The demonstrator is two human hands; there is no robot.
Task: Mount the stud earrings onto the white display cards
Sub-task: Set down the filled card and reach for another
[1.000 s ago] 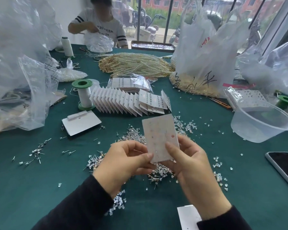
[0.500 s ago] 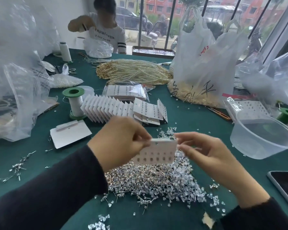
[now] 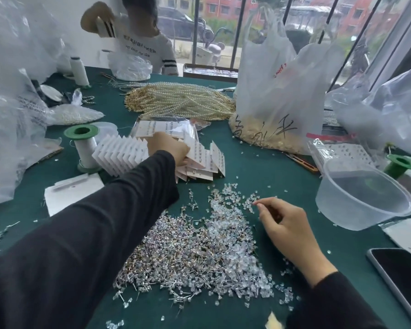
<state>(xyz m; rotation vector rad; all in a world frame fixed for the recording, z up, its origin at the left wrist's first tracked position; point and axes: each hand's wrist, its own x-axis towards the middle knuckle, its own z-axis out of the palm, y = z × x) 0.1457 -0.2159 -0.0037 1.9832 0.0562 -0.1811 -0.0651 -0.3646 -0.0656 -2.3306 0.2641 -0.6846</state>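
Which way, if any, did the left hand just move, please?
Yes: the left hand went forward, from the silvery stud pile to the fanned white display cards.

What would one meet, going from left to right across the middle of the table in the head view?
green-topped spool → fanned white display cards → left hand → cards with earrings → right hand → clear plastic bowl

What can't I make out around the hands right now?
- Head view, left hand: fingertips hidden among the fanned display cards; whether it grips a card is unclear.
- Right hand: anything pinched is too small to see.
- Stud pile: single earrings blur together.
- Phone: cut off by the right edge.
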